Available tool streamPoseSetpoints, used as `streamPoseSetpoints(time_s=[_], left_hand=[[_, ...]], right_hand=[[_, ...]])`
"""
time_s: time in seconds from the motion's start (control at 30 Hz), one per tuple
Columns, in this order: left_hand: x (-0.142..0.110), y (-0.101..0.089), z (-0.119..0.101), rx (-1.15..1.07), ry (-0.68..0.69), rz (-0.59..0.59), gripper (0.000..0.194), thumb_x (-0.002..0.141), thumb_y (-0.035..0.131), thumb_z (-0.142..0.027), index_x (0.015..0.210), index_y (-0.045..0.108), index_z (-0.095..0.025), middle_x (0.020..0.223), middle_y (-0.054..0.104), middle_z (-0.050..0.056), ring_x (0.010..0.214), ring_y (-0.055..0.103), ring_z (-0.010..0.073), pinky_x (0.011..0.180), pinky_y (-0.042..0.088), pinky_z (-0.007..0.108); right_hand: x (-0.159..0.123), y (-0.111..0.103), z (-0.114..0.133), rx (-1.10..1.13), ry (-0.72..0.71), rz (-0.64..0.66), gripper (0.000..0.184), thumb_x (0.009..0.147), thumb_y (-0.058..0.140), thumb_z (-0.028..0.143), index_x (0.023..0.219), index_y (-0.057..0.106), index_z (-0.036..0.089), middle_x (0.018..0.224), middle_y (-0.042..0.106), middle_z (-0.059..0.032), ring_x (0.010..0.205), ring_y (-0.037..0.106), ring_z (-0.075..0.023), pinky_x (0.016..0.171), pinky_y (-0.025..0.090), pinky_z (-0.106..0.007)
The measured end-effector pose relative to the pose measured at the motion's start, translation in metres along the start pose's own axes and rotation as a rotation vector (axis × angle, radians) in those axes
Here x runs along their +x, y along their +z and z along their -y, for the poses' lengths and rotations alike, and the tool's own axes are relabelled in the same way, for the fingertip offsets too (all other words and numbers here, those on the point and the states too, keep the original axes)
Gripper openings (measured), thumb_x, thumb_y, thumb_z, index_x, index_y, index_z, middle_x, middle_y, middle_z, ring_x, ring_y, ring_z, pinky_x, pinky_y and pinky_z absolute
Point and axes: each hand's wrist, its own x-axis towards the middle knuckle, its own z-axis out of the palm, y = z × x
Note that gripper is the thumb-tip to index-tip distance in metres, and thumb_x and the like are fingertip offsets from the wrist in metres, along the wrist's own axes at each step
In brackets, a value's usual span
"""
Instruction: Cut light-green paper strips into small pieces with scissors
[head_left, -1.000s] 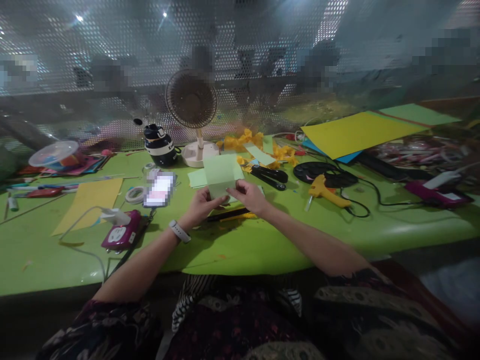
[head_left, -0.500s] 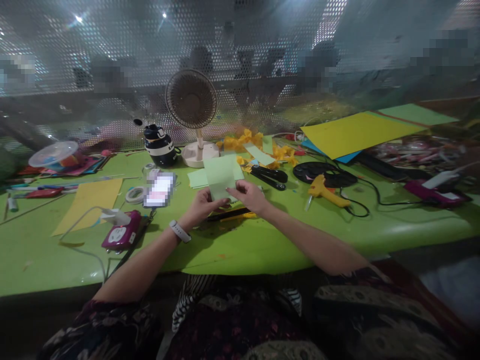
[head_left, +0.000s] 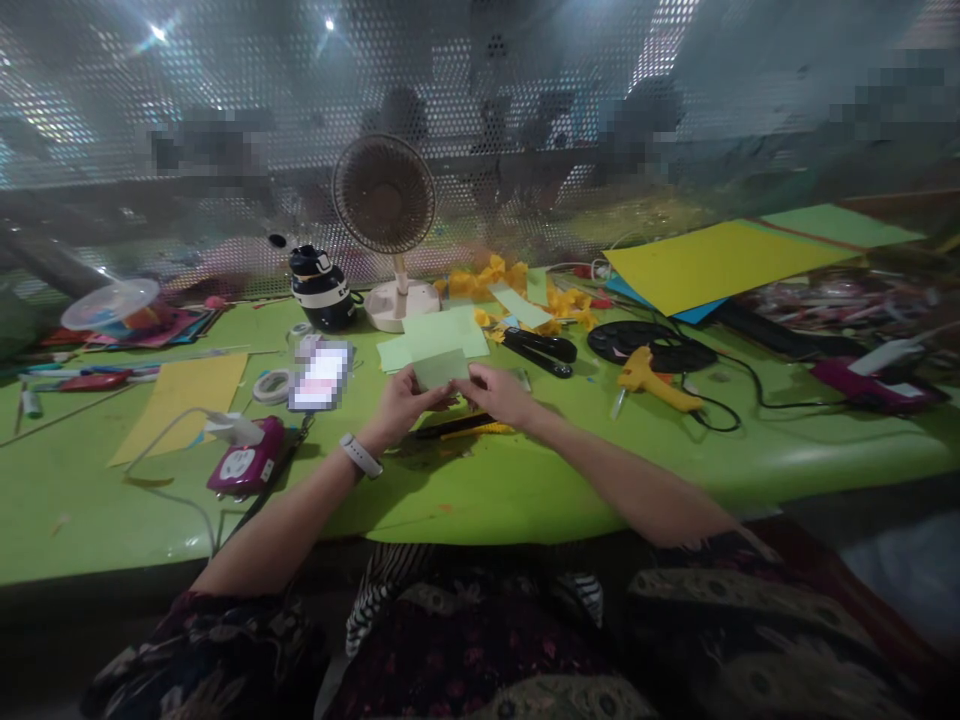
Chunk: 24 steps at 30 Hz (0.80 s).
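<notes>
Between my two hands is a small piece of light green paper (head_left: 441,370), now showing as a short, wide strip. My left hand (head_left: 405,405) pinches its left edge with thumb and fingers. At its lower right edge, my right hand (head_left: 495,393) grips it the same way, the fingertips close to the left thumb. Just behind lie more light green paper sheets (head_left: 427,335) on the table. Under the hands a black and yellow tool (head_left: 472,430), perhaps a cutter, lies partly hidden. A black stapler (head_left: 541,348) rests beyond my right hand.
A yellow glue gun (head_left: 652,382) and a black reel (head_left: 645,345) lie to the right. Behind stand a fan (head_left: 384,195) and a dark bottle (head_left: 322,290). Left are a phone (head_left: 321,375), tape roll (head_left: 271,386) and purple power adapter (head_left: 247,458) with cables.
The green paper stood up tall between my hands; now it appears much shorter, folded or tilted down. My hands have stayed in nearly the same place.
</notes>
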Motion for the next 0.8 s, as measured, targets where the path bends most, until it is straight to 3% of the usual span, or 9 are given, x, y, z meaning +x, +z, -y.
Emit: streamPoseSetpoints(time_s=[0.23,0.57,0.8], left_hand=[[-0.002,-0.012,-0.015,0.052,-0.133,0.15,0.055,0.065,0.094,-0.028,0.109,0.065,-0.012,0.091,0.08,0.01,0.082,0.078,0.0207,0.075,0.061,0.03],[-0.001,-0.015,-0.018,0.087,-0.125,0.131,0.055,0.063,0.095,-0.034,0.106,0.067,-0.013,0.089,0.08,0.01,0.082,0.077,0.0213,0.07,0.059,0.028],[-0.002,-0.015,-0.023,0.097,-0.098,0.107,0.049,0.061,0.095,-0.035,0.097,0.068,-0.015,0.082,0.079,0.008,0.075,0.077,0.0203,0.059,0.054,0.023]], right_hand=[[0.001,-0.004,0.003,0.028,-0.024,-0.027,0.059,0.085,0.052,0.081,0.074,0.048,0.023,0.061,0.057,0.0023,0.056,0.055,-0.0142,0.059,0.043,-0.028],[0.006,-0.003,-0.004,0.224,-0.035,-0.001,0.061,0.079,0.059,0.083,0.076,0.052,0.022,0.062,0.056,0.0027,0.057,0.055,-0.0141,0.059,0.046,-0.029],[0.005,-0.009,0.004,0.339,0.064,0.023,0.05,0.078,0.074,0.067,0.073,0.056,0.02,0.061,0.06,0.0025,0.058,0.058,-0.0124,0.06,0.049,-0.027]])
